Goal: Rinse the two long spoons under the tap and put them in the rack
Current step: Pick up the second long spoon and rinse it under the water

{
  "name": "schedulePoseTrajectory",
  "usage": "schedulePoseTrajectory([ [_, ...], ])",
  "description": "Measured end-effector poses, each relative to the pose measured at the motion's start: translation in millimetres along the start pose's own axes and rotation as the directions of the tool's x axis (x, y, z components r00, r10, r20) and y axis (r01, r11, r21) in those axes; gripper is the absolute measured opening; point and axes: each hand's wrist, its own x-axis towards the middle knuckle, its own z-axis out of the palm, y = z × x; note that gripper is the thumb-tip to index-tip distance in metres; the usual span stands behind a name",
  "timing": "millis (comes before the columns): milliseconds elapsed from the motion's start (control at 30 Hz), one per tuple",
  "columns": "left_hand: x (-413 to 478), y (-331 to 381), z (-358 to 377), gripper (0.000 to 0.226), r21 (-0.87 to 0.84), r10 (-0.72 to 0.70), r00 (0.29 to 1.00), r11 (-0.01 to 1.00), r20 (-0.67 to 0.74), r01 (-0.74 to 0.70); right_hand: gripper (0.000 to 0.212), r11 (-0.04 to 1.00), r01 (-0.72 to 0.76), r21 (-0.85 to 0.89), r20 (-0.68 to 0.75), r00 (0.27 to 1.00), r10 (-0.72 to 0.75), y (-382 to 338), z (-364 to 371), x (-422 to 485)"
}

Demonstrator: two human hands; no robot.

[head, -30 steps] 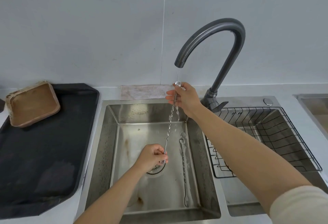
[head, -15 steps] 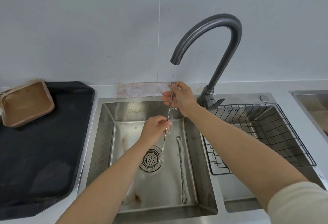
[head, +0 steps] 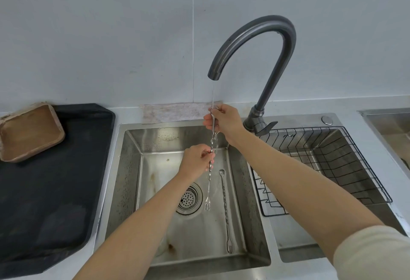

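A long twisted metal spoon (head: 208, 182) hangs upright under the thin stream from the dark tap (head: 255, 42). My right hand (head: 224, 122) pinches its top end right under the water. My left hand (head: 196, 161) grips its twisted shaft about halfway down, and its forked lower tip hangs free above the basin. The second long spoon (head: 224, 208) lies flat on the floor of the steel sink (head: 124, 182), to the right of the drain (head: 188, 198). The black wire rack (head: 355, 168) sits in the right basin with nothing in it.
A black tray (head: 51, 202) lies on the counter at the left with a wooden dish (head: 28, 133) on its far corner. A cloth strip (head: 175, 112) lies behind the sink against the wall. Another steel basin (head: 390, 124) shows at the far right edge.
My left hand has slid up the spoon's shaft from the bottom near the drain to about its middle. My right hand has kept hold of the top end under the stream.
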Motion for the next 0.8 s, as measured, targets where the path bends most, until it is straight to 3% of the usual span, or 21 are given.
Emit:
schedulePoseTrajectory([
  [100, -1, 1, 0, 0.009, 0.005, 0.001, 1.000, 1.000, 0.004, -0.001, 0.012, 1.000, 0.017, -0.001, -0.025, 1.000, -0.017, -1, 0, 0],
  [633, -14, -6, 15, 0.021, 0.037, -0.049, 0.999, 0.998, 0.012, 0.048, 0.016, 0.994, 0.038, -0.103, -0.059, 0.997, -0.044, 10, -16, -9],
  [800, -18, -12, 21, 0.010, 0.133, -0.054, 0.998, 0.990, 0.011, 0.052, 0.020, 0.980, 0.010, -0.198, -0.132, 0.991, -0.037, 24, -23, -8],
])
